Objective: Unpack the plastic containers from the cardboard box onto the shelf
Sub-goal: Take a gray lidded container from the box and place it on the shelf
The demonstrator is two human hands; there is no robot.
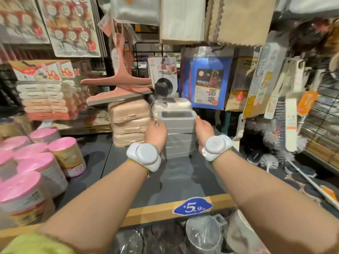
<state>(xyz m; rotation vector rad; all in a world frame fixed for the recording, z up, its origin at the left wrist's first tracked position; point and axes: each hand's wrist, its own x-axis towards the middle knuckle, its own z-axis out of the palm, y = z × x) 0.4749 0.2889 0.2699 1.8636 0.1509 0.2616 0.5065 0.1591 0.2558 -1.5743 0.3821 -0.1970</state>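
Item: stack of grey containers (178, 136), frame centre, standing on the shelf (113, 162). We are gripping its sides with left hand (156, 132) and right hand (202, 128). Cardboard box unseen; remaining stock unknown.

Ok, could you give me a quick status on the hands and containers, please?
Left hand and right hand grip grey container stack on shelf. Beige stack close left.
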